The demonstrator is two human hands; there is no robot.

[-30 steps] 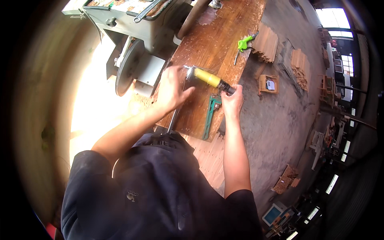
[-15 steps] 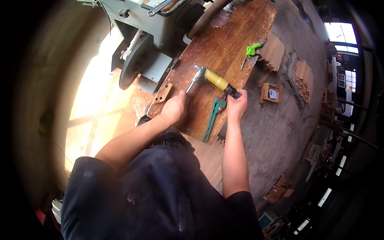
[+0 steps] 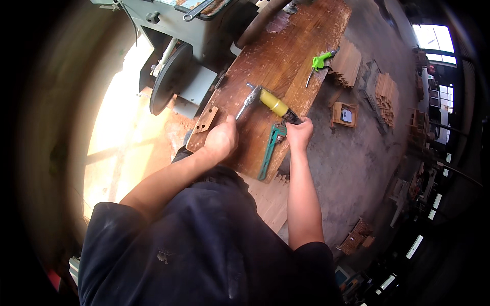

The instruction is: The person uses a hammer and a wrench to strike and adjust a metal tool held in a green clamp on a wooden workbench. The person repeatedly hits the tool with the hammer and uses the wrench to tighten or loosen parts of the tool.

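Between my hands, over the wooden board, is a grease gun (image 3: 274, 102) with a yellow barrel, silver head and black end. My right hand (image 3: 299, 133) is closed round the black end. My left hand (image 3: 223, 138) is closed at the lower end of the thin metal lever that runs down from the head; its palm side is hidden. Close to my right hand, a green pipe wrench (image 3: 268, 153) lies on the board. A wooden block with holes (image 3: 205, 119) rests at the board's left edge, near my left hand.
The worn wooden board (image 3: 291, 56) runs away from me. A green air blow gun (image 3: 320, 61) lies at its right edge. At the left stands a grey machine with a round disc (image 3: 168, 81). Stacked timber (image 3: 386, 97) and a small wooden box (image 3: 337, 117) are on the right.
My right hand has shifted slightly left with the black end of the grease gun. Both hands keep their hold. The view has moved a little.
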